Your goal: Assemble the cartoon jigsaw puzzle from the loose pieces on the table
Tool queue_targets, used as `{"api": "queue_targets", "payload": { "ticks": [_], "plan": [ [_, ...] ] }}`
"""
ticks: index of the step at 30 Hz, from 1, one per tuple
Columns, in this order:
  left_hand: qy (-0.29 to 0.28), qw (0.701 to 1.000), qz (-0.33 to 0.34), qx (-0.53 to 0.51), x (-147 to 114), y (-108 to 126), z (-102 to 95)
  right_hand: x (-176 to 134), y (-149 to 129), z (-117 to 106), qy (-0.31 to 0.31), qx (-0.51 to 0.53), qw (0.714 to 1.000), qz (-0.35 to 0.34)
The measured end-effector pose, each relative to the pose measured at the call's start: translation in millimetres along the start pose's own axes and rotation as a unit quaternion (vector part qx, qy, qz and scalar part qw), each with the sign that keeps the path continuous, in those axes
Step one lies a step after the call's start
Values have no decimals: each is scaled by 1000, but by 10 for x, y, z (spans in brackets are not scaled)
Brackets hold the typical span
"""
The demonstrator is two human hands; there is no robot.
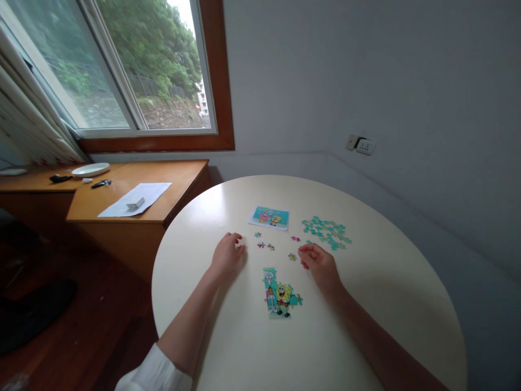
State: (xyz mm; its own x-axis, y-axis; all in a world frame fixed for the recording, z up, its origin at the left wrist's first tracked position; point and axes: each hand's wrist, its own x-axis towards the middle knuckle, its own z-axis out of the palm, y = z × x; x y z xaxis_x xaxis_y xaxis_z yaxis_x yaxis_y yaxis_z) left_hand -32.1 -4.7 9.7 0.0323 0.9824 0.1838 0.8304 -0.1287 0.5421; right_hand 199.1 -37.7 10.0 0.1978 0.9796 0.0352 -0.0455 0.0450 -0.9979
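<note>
My left hand (228, 254) rests on the round table left of the loose jigsaw pieces, its fingers curved with a gap between thumb and fingertips. Across from it, my right hand (321, 265) has its fingers curled and pressed together; whatever they may hold is hidden. Just left of those fingertips lies a yellowish jigsaw piece (292, 256). A pink piece (295, 238) and several others, among them a dark pink one (261, 245), are scattered between the hands. Nearer me is a partly joined puzzle (280, 296) showing two cartoon figures, one of them yellow.
Behind the loose pieces lies a picture card (271, 217). A spread of teal pieces (325, 231) sits to its right on the white table (391, 309). On the left, a wooden desk (179, 179) carries a paper sheet (152, 191), a small white box (135, 203) and a white plate (90, 169).
</note>
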Motion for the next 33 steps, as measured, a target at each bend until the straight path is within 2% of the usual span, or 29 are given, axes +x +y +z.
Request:
{"api": "queue_targets", "payload": {
  "ticks": [7, 18, 25, 33],
  "plan": [
    [-29, 999, 1, 31, -24, 19, -11, 3, 38, 42, -39, -11, 999, 7],
    [-42, 999, 4, 35, -35, 53, -34, 14, 68, 35, -47, -36, 998, -1],
    [-30, 1000, -7, 6, -27, 36, -36, 1, 65, 29, -55, -54, 997, -4],
    [-54, 999, 3, 8, -16, -8, -41, 4, 63, 38, -51, -54, 997, -2]
  ]
}}
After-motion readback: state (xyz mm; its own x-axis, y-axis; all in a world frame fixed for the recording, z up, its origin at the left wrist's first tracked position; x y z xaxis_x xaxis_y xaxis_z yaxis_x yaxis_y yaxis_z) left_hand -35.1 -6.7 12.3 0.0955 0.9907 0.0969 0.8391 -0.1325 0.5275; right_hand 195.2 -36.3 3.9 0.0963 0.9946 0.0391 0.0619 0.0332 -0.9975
